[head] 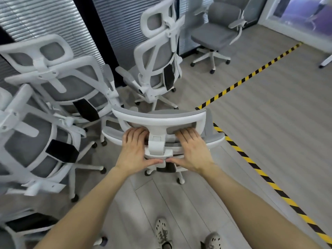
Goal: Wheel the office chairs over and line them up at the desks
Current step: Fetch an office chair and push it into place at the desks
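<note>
A white-framed office chair with grey mesh stands right in front of me, seen from behind and above. My left hand grips the top of its backrest on the left of the headrest post. My right hand holds the same edge on the right of the post. Both thumbs meet under the post. Three more white mesh chairs are crowded close by: one at the far centre, one at the left and one at the near left.
A grey upholstered chair stands apart at the back right. Yellow-black tape marks lines on the wooden floor to the right. Blinds and glass partitions close off the back. A white desk leg shows at the right edge. My shoes are below.
</note>
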`<state>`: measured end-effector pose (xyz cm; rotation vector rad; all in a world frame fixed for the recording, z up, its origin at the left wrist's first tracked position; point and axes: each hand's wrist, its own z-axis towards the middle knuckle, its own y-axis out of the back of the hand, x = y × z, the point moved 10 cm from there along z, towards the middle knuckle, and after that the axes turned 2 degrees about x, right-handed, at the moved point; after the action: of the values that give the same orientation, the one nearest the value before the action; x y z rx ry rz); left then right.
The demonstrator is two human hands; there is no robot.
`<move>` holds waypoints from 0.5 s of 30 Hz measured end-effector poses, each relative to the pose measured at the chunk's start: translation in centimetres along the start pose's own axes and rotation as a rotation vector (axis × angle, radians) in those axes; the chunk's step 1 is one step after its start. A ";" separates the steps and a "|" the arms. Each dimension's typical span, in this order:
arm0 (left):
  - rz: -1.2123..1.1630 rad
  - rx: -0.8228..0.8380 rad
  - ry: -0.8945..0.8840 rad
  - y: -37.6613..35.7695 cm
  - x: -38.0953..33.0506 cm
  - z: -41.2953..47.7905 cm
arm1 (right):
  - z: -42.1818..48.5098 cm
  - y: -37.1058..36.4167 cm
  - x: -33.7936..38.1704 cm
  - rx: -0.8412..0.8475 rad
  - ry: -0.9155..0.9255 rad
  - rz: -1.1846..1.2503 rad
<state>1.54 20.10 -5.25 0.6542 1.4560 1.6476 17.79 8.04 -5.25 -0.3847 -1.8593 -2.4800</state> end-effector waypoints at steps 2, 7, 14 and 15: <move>-0.020 -0.009 -0.026 -0.5 -2.5 0.6 | -1.8 0.9 -2.0 -0.027 -0.016 -0.003; -0.058 -0.043 -0.146 -1.9 -9.9 2.5 | -7.5 3.7 -6.9 -0.088 -0.101 -0.043; -0.055 0.093 -0.430 -3.9 -21.6 5.0 | -17.2 8.6 -14.6 -0.171 -0.224 -0.143; -0.049 0.094 -0.465 -4.1 -23.2 5.4 | -18.8 9.3 -15.7 -0.183 -0.244 -0.158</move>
<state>19.13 3.51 -5.06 0.9726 1.2004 1.2833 31.05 -14.55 -4.64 -0.5935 -1.8105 -2.8356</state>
